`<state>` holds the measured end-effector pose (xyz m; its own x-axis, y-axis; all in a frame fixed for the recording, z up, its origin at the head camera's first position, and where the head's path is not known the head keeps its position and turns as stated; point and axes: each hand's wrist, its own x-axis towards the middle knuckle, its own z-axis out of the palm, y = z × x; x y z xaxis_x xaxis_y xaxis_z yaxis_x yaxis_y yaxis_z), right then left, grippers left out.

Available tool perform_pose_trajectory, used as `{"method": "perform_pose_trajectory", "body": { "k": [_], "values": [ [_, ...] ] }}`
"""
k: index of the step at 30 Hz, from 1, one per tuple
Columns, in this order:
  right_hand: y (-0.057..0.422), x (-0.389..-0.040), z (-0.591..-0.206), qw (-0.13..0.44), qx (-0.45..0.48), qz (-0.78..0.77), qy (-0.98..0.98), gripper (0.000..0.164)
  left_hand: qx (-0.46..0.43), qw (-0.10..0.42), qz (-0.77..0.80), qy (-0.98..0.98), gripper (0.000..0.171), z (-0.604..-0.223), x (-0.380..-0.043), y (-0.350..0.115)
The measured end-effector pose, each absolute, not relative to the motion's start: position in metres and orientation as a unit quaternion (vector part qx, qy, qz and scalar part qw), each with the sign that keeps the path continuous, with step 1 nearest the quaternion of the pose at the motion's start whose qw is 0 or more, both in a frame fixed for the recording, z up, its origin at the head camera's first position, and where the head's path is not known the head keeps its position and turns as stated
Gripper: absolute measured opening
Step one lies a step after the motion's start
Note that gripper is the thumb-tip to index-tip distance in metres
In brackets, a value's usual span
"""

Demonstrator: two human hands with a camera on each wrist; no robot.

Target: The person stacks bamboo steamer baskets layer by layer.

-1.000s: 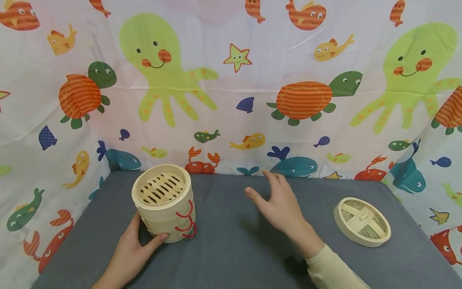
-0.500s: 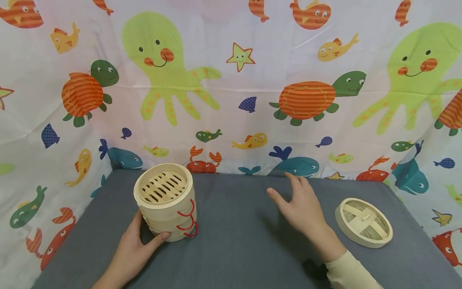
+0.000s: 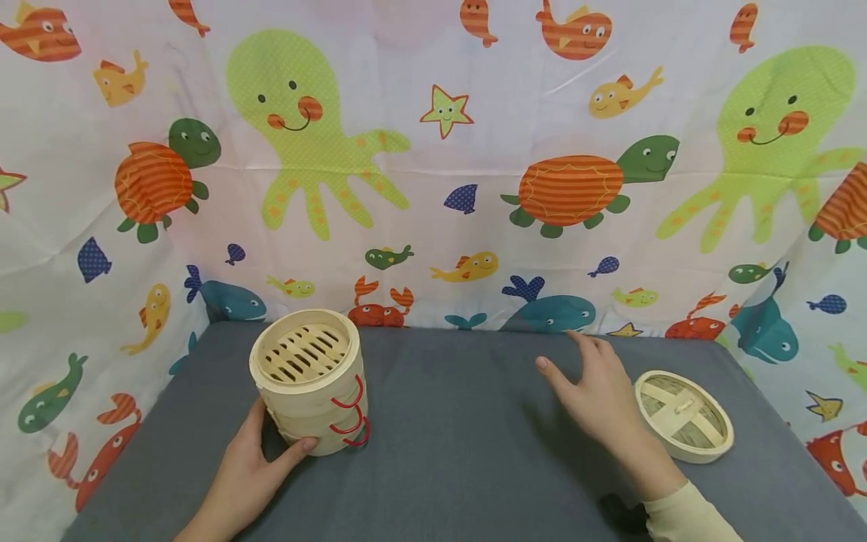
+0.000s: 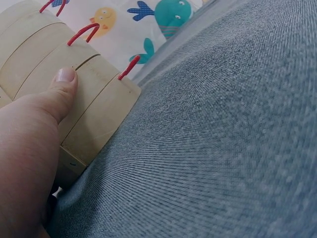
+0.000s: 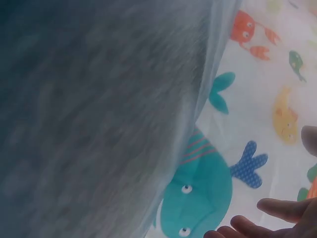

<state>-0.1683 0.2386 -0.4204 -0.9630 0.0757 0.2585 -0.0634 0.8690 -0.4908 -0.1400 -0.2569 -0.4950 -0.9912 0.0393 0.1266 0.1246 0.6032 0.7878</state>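
Note:
On the left of the head view stands a stack of round bamboo steamer baskets [image 3: 305, 399] with a slatted top and red cord loops on its side. My left hand [image 3: 247, 474] holds the stack low down, thumb on the front and fingers around the left side, partly hidden. In the left wrist view that thumb presses on the bamboo steamer baskets' wall [image 4: 106, 91]. My right hand [image 3: 603, 403] is above the table with fingers extended and nothing in it. Just right of it lies the round bamboo lid [image 3: 687, 421] with its crossed strips, slightly overlapped by the wrist.
A grey cloth [image 3: 440, 452] covers the table. White fabric [image 3: 406, 248] printed with sea animals hangs behind it and along both sides. A small black item [image 3: 622, 516] is at the right sleeve's cuff.
My right hand has moved to the right, from mid-table toward the lid, its fingers still extended. The left hand and the steamer stack have stayed in place.

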Motion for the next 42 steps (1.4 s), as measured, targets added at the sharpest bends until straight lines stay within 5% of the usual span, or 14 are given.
{"method": "perform_pose_trajectory", "body": {
  "k": [32, 42],
  "values": [
    [0.346, -0.127, -0.436, 0.093, -0.064, 0.174, -0.978, 0.082, -0.047, 0.041, -0.452, -0.890, 0.117, -0.492, -0.140, -0.255],
    [0.365, -0.123, -0.441, 0.049, -0.090, 0.146, -0.984, 0.100, -0.047, 0.036, -0.452, -0.890, 0.117, -0.492, -0.139, -0.256]
  ]
}}
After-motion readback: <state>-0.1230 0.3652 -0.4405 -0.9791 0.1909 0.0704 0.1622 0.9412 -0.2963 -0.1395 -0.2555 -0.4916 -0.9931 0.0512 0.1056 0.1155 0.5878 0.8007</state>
